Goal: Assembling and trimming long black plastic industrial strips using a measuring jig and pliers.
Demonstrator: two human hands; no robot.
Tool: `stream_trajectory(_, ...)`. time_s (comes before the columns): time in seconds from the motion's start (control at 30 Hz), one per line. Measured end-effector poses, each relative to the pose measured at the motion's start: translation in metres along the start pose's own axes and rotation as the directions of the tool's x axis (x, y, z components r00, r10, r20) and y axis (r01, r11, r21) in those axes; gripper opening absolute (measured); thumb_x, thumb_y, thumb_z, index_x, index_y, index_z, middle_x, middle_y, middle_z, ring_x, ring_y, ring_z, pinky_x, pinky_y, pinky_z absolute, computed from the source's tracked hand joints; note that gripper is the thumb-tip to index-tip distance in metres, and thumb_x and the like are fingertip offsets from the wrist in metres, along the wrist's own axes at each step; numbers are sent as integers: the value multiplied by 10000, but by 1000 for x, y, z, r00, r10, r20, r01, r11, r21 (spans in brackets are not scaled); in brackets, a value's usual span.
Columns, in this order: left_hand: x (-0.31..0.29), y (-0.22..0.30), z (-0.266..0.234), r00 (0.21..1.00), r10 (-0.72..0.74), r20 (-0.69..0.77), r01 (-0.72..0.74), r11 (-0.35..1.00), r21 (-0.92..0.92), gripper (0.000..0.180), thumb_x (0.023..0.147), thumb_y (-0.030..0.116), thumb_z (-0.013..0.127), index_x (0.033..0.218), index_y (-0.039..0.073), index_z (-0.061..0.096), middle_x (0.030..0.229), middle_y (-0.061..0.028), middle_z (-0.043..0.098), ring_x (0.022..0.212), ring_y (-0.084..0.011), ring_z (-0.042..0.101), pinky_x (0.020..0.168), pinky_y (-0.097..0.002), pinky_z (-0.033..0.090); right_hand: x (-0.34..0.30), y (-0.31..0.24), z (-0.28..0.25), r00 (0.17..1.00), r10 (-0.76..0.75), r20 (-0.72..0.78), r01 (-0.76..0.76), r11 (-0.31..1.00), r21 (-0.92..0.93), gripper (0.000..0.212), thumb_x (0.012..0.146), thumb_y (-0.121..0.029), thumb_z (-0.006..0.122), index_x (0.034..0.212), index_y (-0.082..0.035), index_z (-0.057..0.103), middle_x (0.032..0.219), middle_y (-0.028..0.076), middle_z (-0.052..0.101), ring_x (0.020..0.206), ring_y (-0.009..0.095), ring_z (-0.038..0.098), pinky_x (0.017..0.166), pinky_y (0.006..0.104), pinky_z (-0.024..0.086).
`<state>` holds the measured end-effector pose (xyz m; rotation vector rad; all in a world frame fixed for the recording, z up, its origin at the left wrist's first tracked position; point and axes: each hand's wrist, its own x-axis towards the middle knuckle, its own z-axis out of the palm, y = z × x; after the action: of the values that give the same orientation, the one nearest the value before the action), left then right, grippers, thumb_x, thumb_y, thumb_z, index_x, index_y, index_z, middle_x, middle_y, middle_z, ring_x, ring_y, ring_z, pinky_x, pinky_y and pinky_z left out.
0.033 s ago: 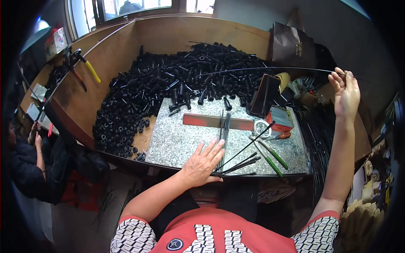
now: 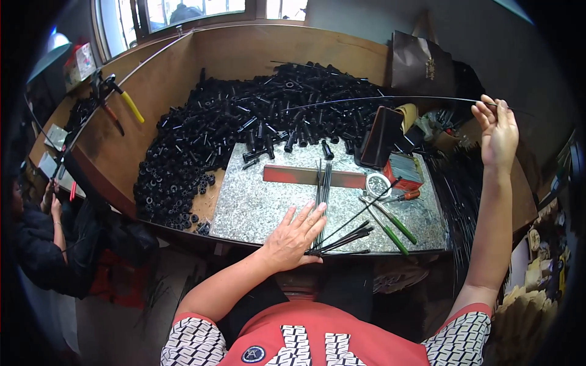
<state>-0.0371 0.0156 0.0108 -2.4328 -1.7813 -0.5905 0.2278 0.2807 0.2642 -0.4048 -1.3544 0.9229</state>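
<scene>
The thin black rod (image 2: 421,96) arcs in the air above the heap of black tubular parts (image 2: 213,125), its near end in your raised right hand (image 2: 499,131), whose grip is pinched on it between thumb and fingers. Your left hand (image 2: 293,239) lies flat, its grip unclosed and fingers spread, against a bundle of dark rods (image 2: 325,192) that crosses the red bar (image 2: 287,174). More black rods (image 2: 348,236) fan out to its right on the speckled slab (image 2: 244,210) of your counter. Beyond them lie green-handled pliers (image 2: 390,227), a pale ring (image 2: 378,185) and an orange-handled screwdriver (image 2: 410,196).
</scene>
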Motion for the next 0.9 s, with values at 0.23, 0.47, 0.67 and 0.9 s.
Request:
stream_trajectory(0.23,14,7,6,983,176,48,-172,982,-76,660,783,425,681,1311,81,482,1463,-111,349,1382,-338,257,1097,-532,236,12,11,3,1000,-1,-8,2,997,74,191,997,-164,438,1000,21,489,1024,212,609,891,261,651,832,384,563)
stream_trajectory(0.47,20,10,12,973,233,-10,-232,969,-89,519,791,373,685,1186,53,578,1359,-123,474,1334,-364,339,1078,-536,265,0,13,20,1000,5,-21,-3,996,93,195,1003,-167,415,997,16,483,1014,210,600,877,249,650,827,380,565)
stream_trajectory(0.67,32,17,11,973,223,55,-218,972,-87,481,812,366,663,1178,62,599,1353,-115,481,1334,-346,343,1093,-530,248,-1,15,20,999,-1,-36,4,996,85,202,1005,-172,411,992,19,478,1010,211,598,878,249,650,829,374,567)
stream_trajectory(0.9,13,10,16,979,201,-11,-202,979,-12,523,811,423,648,1195,73,594,1308,-123,522,1310,-353,380,1073,-521,278,-3,19,19,1000,3,-22,-1,997,82,203,1006,-174,409,986,18,473,1011,210,597,881,251,651,830,373,568)
